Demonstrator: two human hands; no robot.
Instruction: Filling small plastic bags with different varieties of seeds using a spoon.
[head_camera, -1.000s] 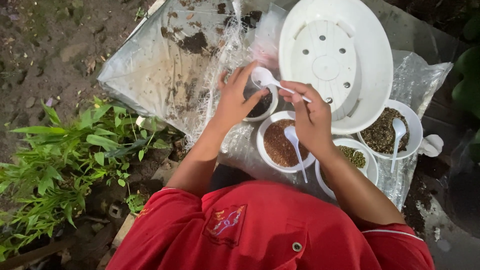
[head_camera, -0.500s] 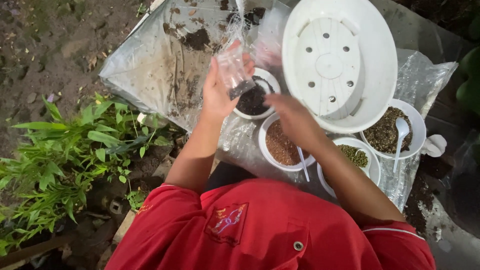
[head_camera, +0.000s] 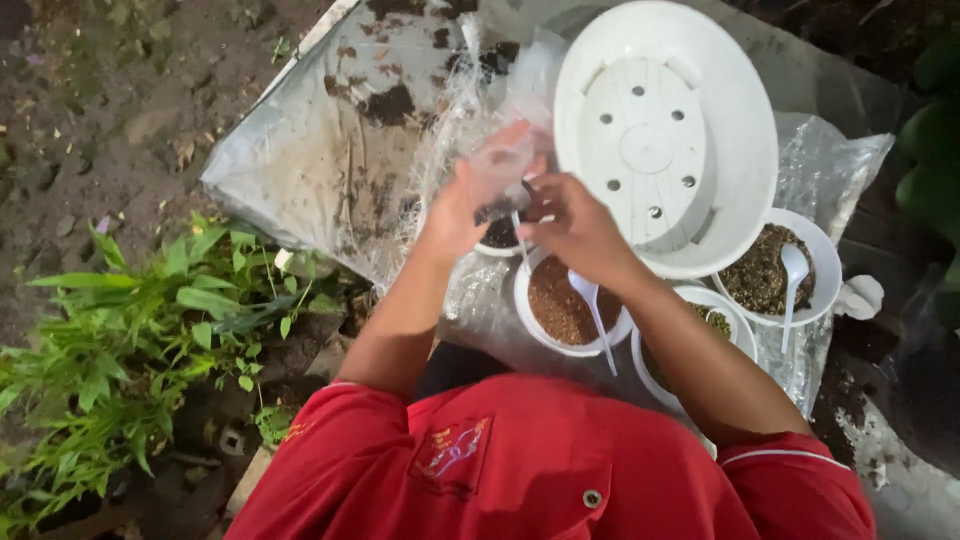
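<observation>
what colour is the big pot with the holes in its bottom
White all over; the big pot shows clearly in the head view, lying beyond the hands.

The left hand (head_camera: 462, 205) and the clear cup (head_camera: 505, 165) it grips are motion-blurred, the right hand (head_camera: 578, 228) hides most of the dark-filled bowl (head_camera: 497, 237), and the forearm covers part of another bowl (head_camera: 722, 320)

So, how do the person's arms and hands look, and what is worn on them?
Both arms are bare below short red sleeves; the right sleeve has a thin white stripe near its hem. The left hand and right hand wear no gloves, and no watch or ring shows.
</observation>
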